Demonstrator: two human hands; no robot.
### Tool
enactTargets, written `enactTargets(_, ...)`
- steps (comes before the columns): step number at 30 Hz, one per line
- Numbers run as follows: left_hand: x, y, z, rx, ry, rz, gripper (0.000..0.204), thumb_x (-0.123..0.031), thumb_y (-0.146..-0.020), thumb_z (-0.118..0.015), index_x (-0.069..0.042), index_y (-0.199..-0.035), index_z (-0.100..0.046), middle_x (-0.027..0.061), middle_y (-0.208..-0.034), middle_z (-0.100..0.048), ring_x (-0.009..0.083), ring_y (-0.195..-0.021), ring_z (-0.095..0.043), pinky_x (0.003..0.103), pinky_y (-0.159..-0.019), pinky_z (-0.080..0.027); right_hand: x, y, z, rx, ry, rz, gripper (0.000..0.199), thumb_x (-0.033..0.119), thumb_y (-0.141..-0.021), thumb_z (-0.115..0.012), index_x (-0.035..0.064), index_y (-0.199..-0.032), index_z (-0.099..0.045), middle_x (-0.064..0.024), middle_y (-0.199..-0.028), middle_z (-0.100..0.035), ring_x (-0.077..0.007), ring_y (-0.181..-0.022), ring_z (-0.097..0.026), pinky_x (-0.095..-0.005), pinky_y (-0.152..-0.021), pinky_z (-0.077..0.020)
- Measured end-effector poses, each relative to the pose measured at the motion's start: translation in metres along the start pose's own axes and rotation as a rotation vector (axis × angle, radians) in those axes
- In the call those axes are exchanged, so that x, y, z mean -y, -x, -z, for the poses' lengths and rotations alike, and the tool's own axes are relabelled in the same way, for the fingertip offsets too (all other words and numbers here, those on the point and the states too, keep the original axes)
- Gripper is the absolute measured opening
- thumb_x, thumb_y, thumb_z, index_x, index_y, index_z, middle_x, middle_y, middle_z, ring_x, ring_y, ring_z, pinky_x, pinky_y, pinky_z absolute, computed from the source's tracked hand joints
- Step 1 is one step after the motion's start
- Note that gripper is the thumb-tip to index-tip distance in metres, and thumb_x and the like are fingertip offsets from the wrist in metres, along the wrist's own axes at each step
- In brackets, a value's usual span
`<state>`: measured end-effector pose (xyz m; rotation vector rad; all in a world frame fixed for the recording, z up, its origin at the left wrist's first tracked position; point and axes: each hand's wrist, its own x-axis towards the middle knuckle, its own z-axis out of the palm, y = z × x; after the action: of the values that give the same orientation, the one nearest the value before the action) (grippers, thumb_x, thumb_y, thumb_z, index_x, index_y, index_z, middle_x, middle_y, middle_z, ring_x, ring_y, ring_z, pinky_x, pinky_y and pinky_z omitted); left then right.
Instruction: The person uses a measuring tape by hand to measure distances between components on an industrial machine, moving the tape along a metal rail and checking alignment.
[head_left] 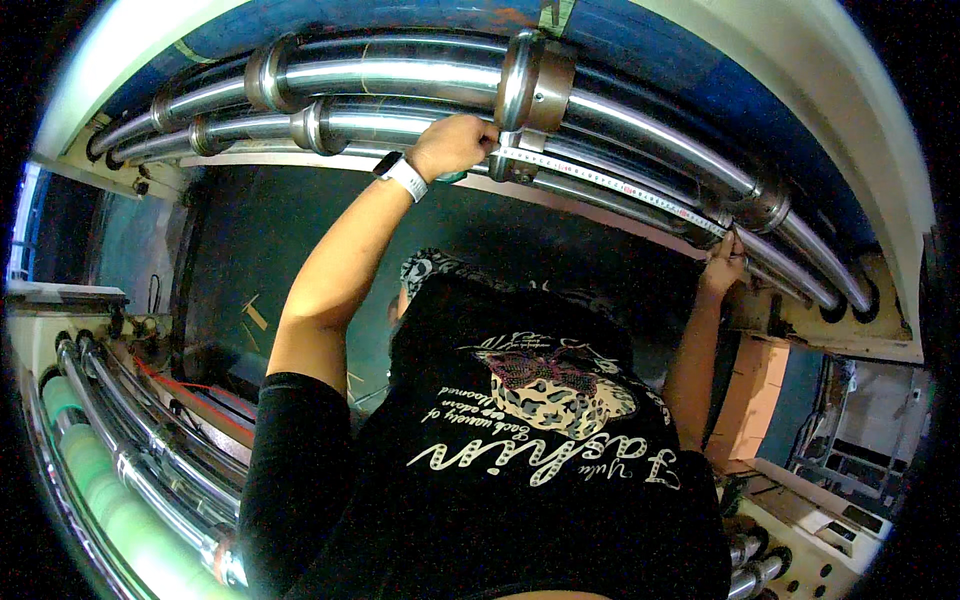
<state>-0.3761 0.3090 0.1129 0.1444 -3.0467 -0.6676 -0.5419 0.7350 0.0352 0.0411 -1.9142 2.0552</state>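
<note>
A white tape measure strip (610,180) is stretched along the polished steel shafts, slanting down from my left hand to my right. My left hand (452,146), with a watch (402,177) on its wrist, is closed on the tape's left end, beside a large ring collar (517,85). A bit of something dark green shows under its palm; what it is stays hidden. My right hand (727,264) pinches the tape's other end, near the collars (762,207) on the right. Its fingers are small in view and partly shadowed.
Upper and lower steel shafts (400,76) with several collars run across the machine in front of me. At lower left are more steel shafts (150,475) and a pale green roller (110,480). A cream machine frame (870,110) curves round the right side; the dark floor (240,240) lies below.
</note>
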Motion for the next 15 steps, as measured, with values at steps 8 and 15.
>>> enactTargets(8,0.0,0.0,-0.003,-0.049,0.063,-0.041,0.016,-0.019,-0.075,-0.05,-0.015,-0.085,-0.062,0.0126,-0.079,-0.06,0.0295,-0.077,-0.056,0.039,-0.067,-0.043,-0.019,-0.005,0.003,-0.078,-0.161,0.009,0.019,0.02,-0.085,-0.052,0.0057,-0.072,-0.052,0.0039,-0.048,-0.034,-0.0057,-0.04,-0.027,-0.0252,-0.038,-0.023)
enactTargets(15,0.011,-0.004,-0.007,0.026,0.059,-0.035,0.019,-0.023,-0.076,-0.056,-0.012,-0.09,-0.062,0.0131,-0.088,-0.06,0.0293,-0.084,-0.056,0.035,-0.074,-0.044,-0.01,-0.003,-0.002,-0.072,0.055,0.043,0.019,0.021,-0.084,-0.054,0.0033,-0.078,-0.054,0.0015,-0.05,-0.039,-0.0065,-0.042,-0.033,-0.0238,-0.038,-0.0275)
